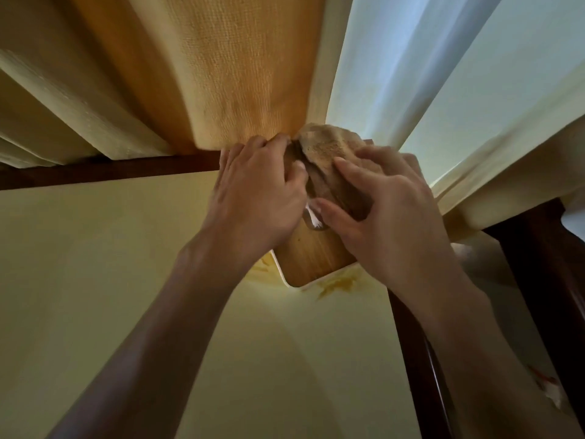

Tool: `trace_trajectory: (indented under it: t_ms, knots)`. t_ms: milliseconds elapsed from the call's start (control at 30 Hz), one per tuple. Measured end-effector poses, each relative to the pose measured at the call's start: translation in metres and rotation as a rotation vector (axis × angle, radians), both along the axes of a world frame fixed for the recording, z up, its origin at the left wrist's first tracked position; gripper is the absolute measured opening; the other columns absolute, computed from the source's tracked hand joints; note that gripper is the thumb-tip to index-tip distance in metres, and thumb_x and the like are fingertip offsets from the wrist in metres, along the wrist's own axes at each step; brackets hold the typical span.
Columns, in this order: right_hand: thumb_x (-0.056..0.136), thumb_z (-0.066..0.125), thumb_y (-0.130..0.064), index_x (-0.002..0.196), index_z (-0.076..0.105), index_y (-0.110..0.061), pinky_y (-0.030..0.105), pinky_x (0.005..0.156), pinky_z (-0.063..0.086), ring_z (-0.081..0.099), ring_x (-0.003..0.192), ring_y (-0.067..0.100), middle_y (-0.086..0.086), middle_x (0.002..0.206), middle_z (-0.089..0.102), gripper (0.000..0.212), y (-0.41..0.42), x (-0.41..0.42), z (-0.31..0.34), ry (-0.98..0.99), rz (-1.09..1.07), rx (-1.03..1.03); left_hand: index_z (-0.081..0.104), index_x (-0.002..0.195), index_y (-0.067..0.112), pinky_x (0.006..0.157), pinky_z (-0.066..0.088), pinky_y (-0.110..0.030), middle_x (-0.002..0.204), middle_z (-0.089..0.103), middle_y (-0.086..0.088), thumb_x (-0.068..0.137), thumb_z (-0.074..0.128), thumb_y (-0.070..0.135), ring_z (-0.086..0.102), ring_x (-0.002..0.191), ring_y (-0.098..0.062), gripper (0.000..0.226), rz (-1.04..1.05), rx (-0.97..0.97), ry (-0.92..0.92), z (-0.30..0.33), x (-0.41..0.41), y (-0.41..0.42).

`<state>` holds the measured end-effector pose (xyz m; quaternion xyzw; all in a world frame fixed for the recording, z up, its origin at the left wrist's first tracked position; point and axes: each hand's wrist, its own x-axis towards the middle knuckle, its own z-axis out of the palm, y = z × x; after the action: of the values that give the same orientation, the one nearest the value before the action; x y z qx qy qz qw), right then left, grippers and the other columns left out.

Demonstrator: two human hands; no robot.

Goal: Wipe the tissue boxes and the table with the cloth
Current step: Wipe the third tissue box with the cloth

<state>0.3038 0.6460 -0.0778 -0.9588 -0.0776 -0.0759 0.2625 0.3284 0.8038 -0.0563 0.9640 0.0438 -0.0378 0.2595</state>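
A tissue box (313,258) with a wooden lid and white sides stands on the pale yellow table (110,264), near its far right corner. A white tissue peeks from the lid's slot. A brown cloth (329,153) is bunched over the far half of the lid. My left hand (259,191) grips the cloth's left part, its fingers curled into the folds. My right hand (386,204) lies on the cloth's right part with its fingers spread and bent, pressing it onto the lid. No second tissue box is visible.
Yellow-orange curtains (240,74) hang right behind the table's dark wooden back edge (110,169). Pale sheer curtains (459,74) hang at the right. A dark wooden rim (421,359) runs along the table's right side. Orange stains (338,283) mark the tabletop around the box.
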Motion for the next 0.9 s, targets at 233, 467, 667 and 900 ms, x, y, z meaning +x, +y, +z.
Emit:
trace_trajectory:
  t_ms: [233, 467, 667, 900]
  knots:
    - [0.098, 0.062, -0.032, 0.146, 0.056, -0.023, 0.033, 0.094, 0.047, 0.051, 0.118, 0.019, -0.004, 0.133, 0.050, 0.049, -0.003, 0.015, 0.015, 0.113, 0.146, -0.149, 0.051, 0.138, 0.035, 0.086, 0.040, -0.033, 0.105, 0.055, 0.014, 0.103, 0.049, 0.035, 0.051, 0.103, -0.012, 0.036, -0.095, 0.005, 0.065, 0.022, 0.001, 0.014]
    - [0.094, 0.060, -0.022, 0.146, 0.055, -0.036, 0.019, 0.096, 0.045, 0.056, 0.116, 0.006, -0.019, 0.147, 0.053, 0.054, -0.011, 0.048, 0.021, 0.196, 0.312, -0.026, 0.032, 0.152, 0.044, 0.092, 0.054, -0.043, 0.108, 0.068, 0.002, 0.100, 0.056, 0.046, 0.064, 0.107, -0.025, 0.057, -0.072, 0.078, -0.036, 0.020, -0.001, 0.013]
    - [0.095, 0.065, -0.017, 0.133, 0.068, -0.027, 0.007, 0.098, 0.030, 0.048, 0.124, 0.007, -0.008, 0.140, 0.058, 0.039, -0.021, 0.048, 0.008, 0.096, 0.298, 0.063, 0.063, 0.135, 0.031, 0.094, 0.048, -0.036, 0.123, 0.065, -0.002, 0.096, 0.067, 0.039, 0.062, 0.112, -0.022, 0.040, -0.173, 0.188, -0.245, 0.012, 0.017, 0.020]
    - [0.092, 0.071, -0.041, 0.119, 0.077, -0.023, 0.032, 0.090, 0.047, 0.047, 0.112, 0.016, -0.002, 0.117, 0.059, 0.033, -0.016, 0.042, 0.001, -0.042, 0.221, 0.034, 0.077, 0.107, 0.014, 0.079, 0.043, -0.011, 0.108, 0.069, -0.003, 0.090, 0.076, 0.019, 0.059, 0.091, -0.009, 0.018, -0.254, 0.081, -0.359, 0.003, 0.024, 0.033]
